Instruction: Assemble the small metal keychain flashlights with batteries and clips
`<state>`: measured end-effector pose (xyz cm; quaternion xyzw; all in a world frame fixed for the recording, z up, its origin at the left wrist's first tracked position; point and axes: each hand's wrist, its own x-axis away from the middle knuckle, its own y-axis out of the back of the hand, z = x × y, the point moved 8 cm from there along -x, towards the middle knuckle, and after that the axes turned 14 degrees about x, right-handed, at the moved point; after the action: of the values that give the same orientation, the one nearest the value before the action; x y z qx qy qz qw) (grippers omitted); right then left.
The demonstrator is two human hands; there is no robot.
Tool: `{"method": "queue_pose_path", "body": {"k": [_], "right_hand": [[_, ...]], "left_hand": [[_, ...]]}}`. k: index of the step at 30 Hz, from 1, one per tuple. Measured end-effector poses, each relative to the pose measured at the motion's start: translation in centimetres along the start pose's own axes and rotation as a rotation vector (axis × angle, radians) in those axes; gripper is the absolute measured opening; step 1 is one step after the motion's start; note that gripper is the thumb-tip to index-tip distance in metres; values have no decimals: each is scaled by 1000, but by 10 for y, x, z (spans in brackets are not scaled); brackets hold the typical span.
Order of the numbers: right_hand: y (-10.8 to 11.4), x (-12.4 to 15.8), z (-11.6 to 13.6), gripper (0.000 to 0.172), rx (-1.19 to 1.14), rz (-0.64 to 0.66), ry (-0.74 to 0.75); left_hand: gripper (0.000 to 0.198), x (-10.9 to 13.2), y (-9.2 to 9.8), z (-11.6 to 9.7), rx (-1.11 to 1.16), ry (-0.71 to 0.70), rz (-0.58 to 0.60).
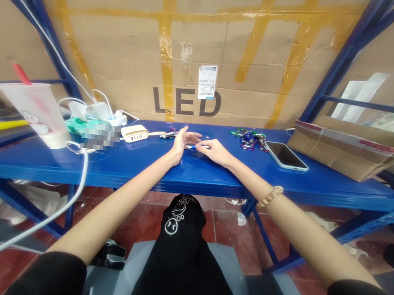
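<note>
On the blue table (138, 159), my right hand (217, 152) pinches a slim blue piece with a silvery end (192, 147). The piece lies between my two hands, and its exact kind is too small to make out. My left hand (182, 144) rests on its edge at the other end of the piece, fingers stretched out and apart. Just behind my left hand is a small dark and silvery cluster (169, 134). To the right of my hands lies a pile of small coloured metal pieces (250, 138), resembling carabiners, in green, blue, purple and red.
A phone (286, 156) and an open cardboard box (340, 148) are at the right. Leftward stand a cream-coloured power strip (134, 133), a green and white packet (85, 124) and a cup with a red straw (38, 113). A white cable (79, 185) hangs over the front edge.
</note>
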<state>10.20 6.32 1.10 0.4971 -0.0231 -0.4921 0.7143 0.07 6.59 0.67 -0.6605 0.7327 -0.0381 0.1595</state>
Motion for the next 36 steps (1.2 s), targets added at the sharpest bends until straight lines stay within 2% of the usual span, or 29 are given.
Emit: {"method": "queue_pose_path", "body": {"k": [6,9,13,18,24,27,30,36], "right_hand": [[1,2,3,57,-15,-1,-15],[3,3,4,63,-15,-20,-21],[6,4,6,51,5,-45,-14],[9,2,2,33,100,-83,-70],[27,8,-30,27,364,-189,-346],[43,18,-47,29,526,-227,-518],[56,28,-58,32,654,-243,-682],[57,41,-71,57,762,-156,-970]], "left_hand": [[58,-4,0,3,-42,-7,17],[50,-6,0,5,-88,-33,15],[22,-4,-2,4,-167,-93,33],[17,0,-4,1,-211,-147,47],[18,-6,18,1,-227,-171,-120],[14,-9,33,2,-210,-168,-236],[21,-11,43,3,-181,-166,-319],[28,-19,52,8,-136,-158,-325]]}}
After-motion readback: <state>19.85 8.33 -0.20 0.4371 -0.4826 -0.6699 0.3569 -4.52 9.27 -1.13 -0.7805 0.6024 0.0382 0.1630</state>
